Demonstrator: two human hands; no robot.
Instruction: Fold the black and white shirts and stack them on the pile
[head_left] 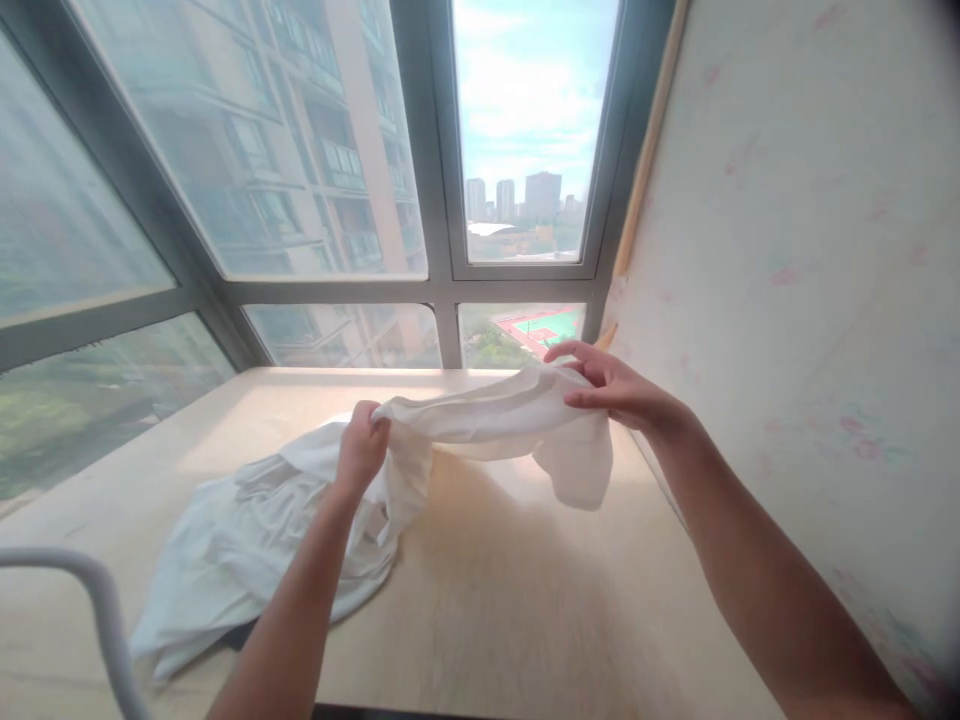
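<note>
A white garment (277, 520), perhaps a shirt, lies crumpled on the left of the pale wooden surface. One long part of it, like a sleeve, is lifted and stretched between my two hands. My left hand (364, 447) is closed around the fabric at the near end of this stretch. Farther right, my right hand (615, 388) has its thumb in front of the cloth and its other fingers above and behind, with the index finger raised. Below the right hand a loose end of the cloth hangs down. A dark patch under the garment is mostly hidden.
The wooden surface (525, 620) runs up to grey-framed windows (337, 292). A flower-patterned wall (787, 300) stands close on the right. At the lower left a curved grey-white tube (97, 590) rises near my left forearm. A dark edge shows at the bottom.
</note>
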